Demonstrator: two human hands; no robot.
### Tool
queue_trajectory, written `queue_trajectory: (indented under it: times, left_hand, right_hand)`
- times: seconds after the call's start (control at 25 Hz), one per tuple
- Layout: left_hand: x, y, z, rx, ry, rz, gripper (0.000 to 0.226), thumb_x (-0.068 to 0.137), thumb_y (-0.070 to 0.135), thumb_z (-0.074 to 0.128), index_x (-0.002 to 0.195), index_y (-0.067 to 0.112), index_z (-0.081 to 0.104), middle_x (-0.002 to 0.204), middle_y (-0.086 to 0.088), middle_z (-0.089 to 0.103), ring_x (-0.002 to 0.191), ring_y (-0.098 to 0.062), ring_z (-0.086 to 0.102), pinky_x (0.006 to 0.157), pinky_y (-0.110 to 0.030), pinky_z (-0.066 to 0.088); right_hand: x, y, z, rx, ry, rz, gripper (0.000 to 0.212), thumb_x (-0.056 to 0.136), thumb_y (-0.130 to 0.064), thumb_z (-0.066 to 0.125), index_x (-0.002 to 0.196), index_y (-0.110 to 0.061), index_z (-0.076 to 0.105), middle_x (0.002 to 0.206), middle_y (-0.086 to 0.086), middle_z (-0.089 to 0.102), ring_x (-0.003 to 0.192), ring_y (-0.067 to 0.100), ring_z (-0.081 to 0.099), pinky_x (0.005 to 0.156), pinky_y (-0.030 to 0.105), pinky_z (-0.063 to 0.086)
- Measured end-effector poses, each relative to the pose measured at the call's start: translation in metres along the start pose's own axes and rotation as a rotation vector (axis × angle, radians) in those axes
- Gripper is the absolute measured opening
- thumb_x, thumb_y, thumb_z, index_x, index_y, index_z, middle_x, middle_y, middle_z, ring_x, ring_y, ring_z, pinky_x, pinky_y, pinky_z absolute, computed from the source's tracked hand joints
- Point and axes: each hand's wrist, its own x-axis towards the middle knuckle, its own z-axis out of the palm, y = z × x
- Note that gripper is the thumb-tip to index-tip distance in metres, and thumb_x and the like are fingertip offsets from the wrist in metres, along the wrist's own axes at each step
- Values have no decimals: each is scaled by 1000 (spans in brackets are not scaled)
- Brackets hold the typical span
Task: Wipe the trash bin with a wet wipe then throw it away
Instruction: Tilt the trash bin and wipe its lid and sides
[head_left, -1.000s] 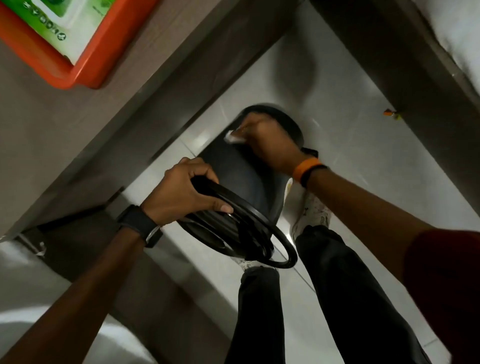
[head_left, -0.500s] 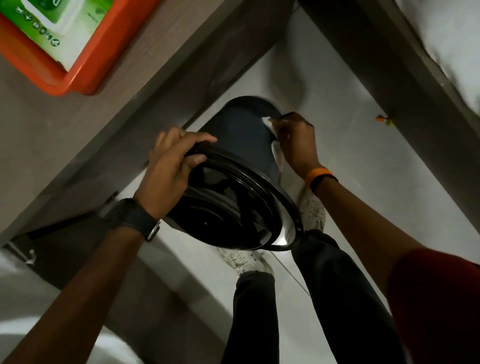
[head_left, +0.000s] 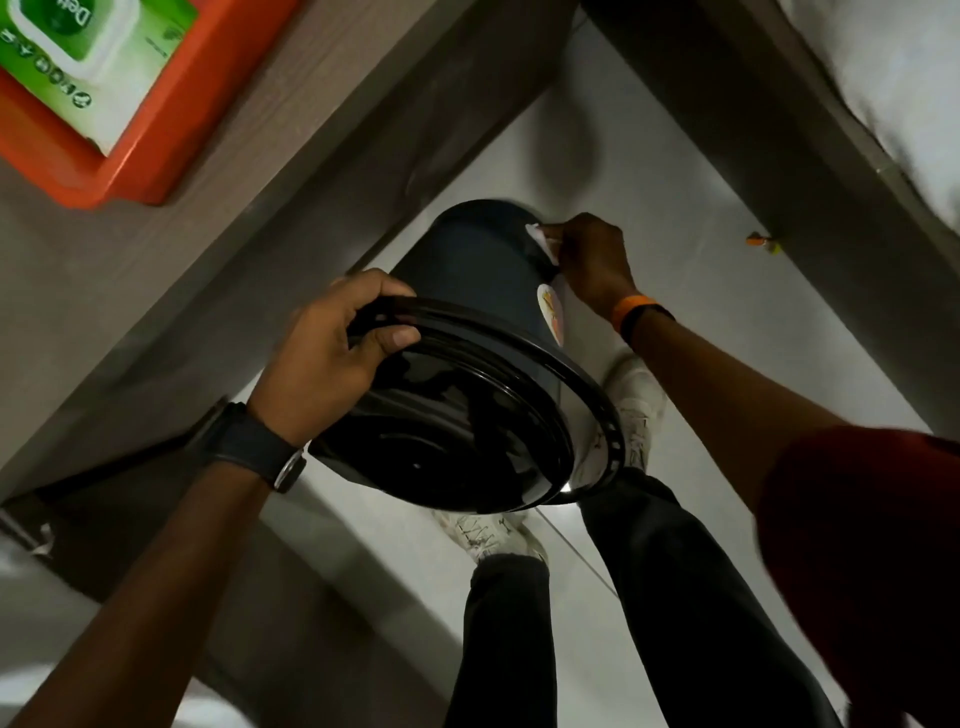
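Bin: the dark round plastic trash bin (head_left: 470, 270) is being held tilted above the pale tiled floor (head_left: 701, 312), its glossy black lid (head_left: 457, 426) facing the camera and its base pointing away.
Left hand: the left hand (head_left: 332, 353) is gripping the lid's rim, fingers curling over the top edge and thumb pressing on the lid's face; a dark wristwatch (head_left: 254, 447) is sitting on that wrist.
Right hand: the right hand (head_left: 592, 260) is closing its fingers on the small white wet wipe (head_left: 540, 240) and pressing it against the bin's far right side, near the base; an orange wristband (head_left: 626, 312) is showing on the wrist.
Sticker: a round pale sticker (head_left: 551, 312) is sitting on the bin wall just below the wipe.
Table: an orange plastic tray (head_left: 130, 171) holding a green wipes pack (head_left: 88, 57) is resting on the grey wooden table (head_left: 156, 270) at upper left.
Feet: white sneakers (head_left: 636, 405) are standing on the floor under the bin.
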Motion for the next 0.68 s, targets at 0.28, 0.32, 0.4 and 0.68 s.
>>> queue_trajectory:
  times: [0.28,0.32,0.4,0.68]
  left_hand:
    - [13,16,-7,-1,-62,-56,33,87,24,68,112,33,49,113,-3,56,100,-18,59,99,-45,48]
    - [13,16,-7,43,-86,-69,33,81,39,71,107,34,51,106,3,56,95,-13,60,97,-40,49]
    - [15,15,-8,121,-145,-60,46,64,63,65,98,34,54,91,12,55,84,-3,55,85,-17,46]
    - [21,24,-11,255,-346,24,50,58,58,73,89,21,61,71,5,57,70,-10,54,60,-17,42]
  right_hand:
    - [-74,-41,-6,234,-53,-554,26,93,-26,66,107,-7,77,107,9,68,99,16,64,88,22,50]
    - [-76,-38,-9,235,-91,-544,26,93,-25,66,109,-7,76,108,9,68,97,12,63,87,19,50]
    - [-65,-25,-12,219,-75,-407,25,96,-19,66,115,-6,74,112,13,68,91,4,61,87,12,50]
    - [-54,3,-4,339,13,-122,23,93,-7,68,115,-3,73,116,4,71,88,-22,61,79,-7,41]
